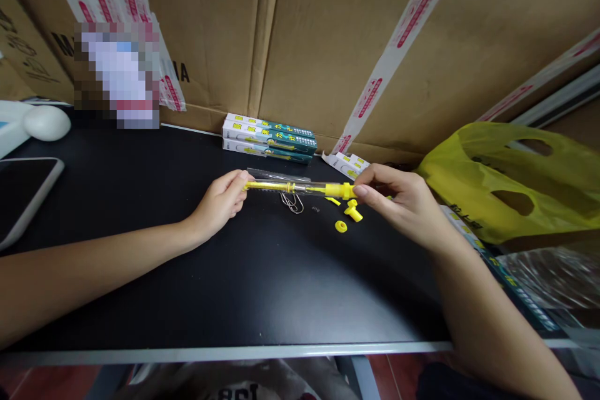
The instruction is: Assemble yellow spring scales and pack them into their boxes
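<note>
A tubular spring scale [300, 188], a clear tube with a yellow spring and yellow plunger inside, is held level above the table between both hands. My left hand [222, 202] is closed around its left end. At the other end, the thumb and fingers of my right hand [398, 199] pinch the yellow cap [341, 190]. Below the tube lie metal hooks [293, 203], a small spring [315, 209], a yellow ring [340, 226] and a yellow fitting [353, 211]. Another clear tube [276, 174] rests just behind.
Stacked slim boxes [269, 137] stand at the back, against large taped cardboard [319, 44]. An opened small box [349, 164] is behind my right hand. A yellow plastic bag [469, 181] lies on the right. On the left are a tablet-like device [28, 194] and a white rounded object [45, 123].
</note>
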A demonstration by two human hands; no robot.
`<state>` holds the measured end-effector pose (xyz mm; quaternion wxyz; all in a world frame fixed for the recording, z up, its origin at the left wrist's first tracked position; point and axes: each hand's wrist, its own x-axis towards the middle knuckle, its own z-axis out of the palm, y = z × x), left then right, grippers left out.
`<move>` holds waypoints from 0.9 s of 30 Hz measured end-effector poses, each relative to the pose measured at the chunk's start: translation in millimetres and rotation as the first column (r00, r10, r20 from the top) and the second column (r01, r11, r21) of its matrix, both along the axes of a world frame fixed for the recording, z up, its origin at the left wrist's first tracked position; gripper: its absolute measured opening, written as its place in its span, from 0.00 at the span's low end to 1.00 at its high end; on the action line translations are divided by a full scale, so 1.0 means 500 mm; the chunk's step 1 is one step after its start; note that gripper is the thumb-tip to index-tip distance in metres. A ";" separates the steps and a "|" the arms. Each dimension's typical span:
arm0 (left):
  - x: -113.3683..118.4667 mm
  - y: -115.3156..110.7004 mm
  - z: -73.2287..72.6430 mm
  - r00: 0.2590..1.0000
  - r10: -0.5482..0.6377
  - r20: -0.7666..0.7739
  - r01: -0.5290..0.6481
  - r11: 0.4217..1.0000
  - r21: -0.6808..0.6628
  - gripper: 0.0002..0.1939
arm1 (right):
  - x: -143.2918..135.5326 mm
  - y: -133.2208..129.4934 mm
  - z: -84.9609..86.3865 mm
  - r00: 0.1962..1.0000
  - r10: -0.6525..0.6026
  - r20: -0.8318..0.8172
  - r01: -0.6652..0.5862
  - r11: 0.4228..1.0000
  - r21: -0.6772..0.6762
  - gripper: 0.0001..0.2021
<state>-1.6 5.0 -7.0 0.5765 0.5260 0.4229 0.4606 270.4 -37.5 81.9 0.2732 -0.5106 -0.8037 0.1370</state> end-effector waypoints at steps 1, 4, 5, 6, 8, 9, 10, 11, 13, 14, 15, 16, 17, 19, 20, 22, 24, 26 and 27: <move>0.000 0.000 -0.001 1.000 -0.001 0.000 0.001 1.000 0.001 0.11 | 0.000 0.001 -0.001 1.000 0.005 0.014 -0.005 1.000 0.001 0.18; 0.000 0.002 -0.002 1.000 -0.002 0.000 0.002 1.000 0.004 0.11 | 0.001 0.007 -0.008 0.999 0.031 0.045 -0.032 0.999 0.020 0.19; 0.000 0.003 -0.002 1.000 -0.002 -0.001 0.002 1.000 0.005 0.11 | 0.001 0.009 -0.010 0.998 0.041 0.051 -0.043 0.999 0.032 0.19; 0.000 0.003 -0.003 1.000 -0.003 -0.001 0.003 1.000 0.004 0.11 | 0.001 0.011 -0.012 0.997 0.051 0.056 -0.053 0.998 0.044 0.20; 0.000 0.004 -0.003 1.000 -0.004 0.000 0.004 1.000 0.004 0.12 | 0.002 0.012 -0.015 0.996 0.070 0.055 -0.073 0.995 0.061 0.20; 0.000 0.004 -0.003 1.000 -0.003 0.001 0.003 1.000 0.005 0.12 | 0.003 0.012 -0.015 0.996 0.074 0.050 -0.077 0.995 0.066 0.20; 0.000 0.004 -0.004 1.000 -0.002 0.001 0.002 1.000 0.005 0.12 | 0.003 0.011 -0.015 0.996 0.074 0.042 -0.077 0.994 0.072 0.19; 0.000 0.004 -0.004 1.000 -0.002 0.001 0.002 1.000 0.005 0.12 | 0.003 0.009 -0.014 0.997 0.073 0.029 -0.075 0.994 0.076 0.18; 0.000 0.004 -0.004 1.000 -0.001 -0.002 0.001 1.000 0.006 0.12 | 0.003 0.006 -0.013 0.997 0.074 0.000 -0.074 0.995 0.066 0.16; 0.000 0.004 -0.004 1.000 0.000 -0.003 0.000 1.000 0.006 0.12 | 0.003 0.005 -0.013 0.997 0.077 -0.012 -0.076 0.996 0.053 0.14; 0.000 0.004 -0.005 1.000 0.002 -0.003 -0.002 1.000 0.005 0.12 | 0.003 0.004 -0.013 0.996 0.083 -0.022 -0.082 0.996 0.038 0.13; 0.000 0.004 -0.004 1.000 0.003 -0.002 -0.003 1.000 0.005 0.11 | 0.003 0.003 -0.014 0.996 0.089 -0.027 -0.088 0.996 0.023 0.12; 0.000 0.004 -0.004 1.000 0.004 -0.001 -0.004 1.000 0.004 0.11 | 0.003 0.003 -0.015 0.995 0.093 -0.030 -0.093 0.996 0.014 0.11; 0.001 0.003 -0.004 1.000 0.002 0.001 -0.002 1.000 0.000 0.11 | 0.003 0.003 -0.017 0.995 0.096 -0.029 -0.096 0.995 0.008 0.11; 0.001 0.003 -0.004 1.000 0.001 0.002 -0.001 1.000 0.000 0.11 | 0.003 0.004 -0.018 0.995 0.097 -0.026 -0.097 0.995 0.009 0.12; 0.001 0.003 -0.003 1.000 -0.002 0.002 0.002 1.000 0.002 0.11 | 0.003 0.005 -0.019 0.995 0.096 -0.010 -0.096 0.995 0.013 0.12; 0.001 0.003 -0.004 1.000 -0.005 0.003 0.005 1.000 0.005 0.11 | 0.002 0.006 -0.018 0.995 0.097 0.020 -0.097 0.995 0.026 0.13; 0.001 0.003 -0.004 1.000 -0.007 0.004 0.007 1.000 0.006 0.11 | 0.002 0.008 -0.017 0.994 0.098 0.056 -0.100 0.994 0.037 0.15; 0.001 0.003 -0.004 1.000 -0.008 0.006 0.008 1.000 0.006 0.11 | 0.001 0.008 -0.016 0.992 0.099 0.071 -0.102 0.994 0.037 0.17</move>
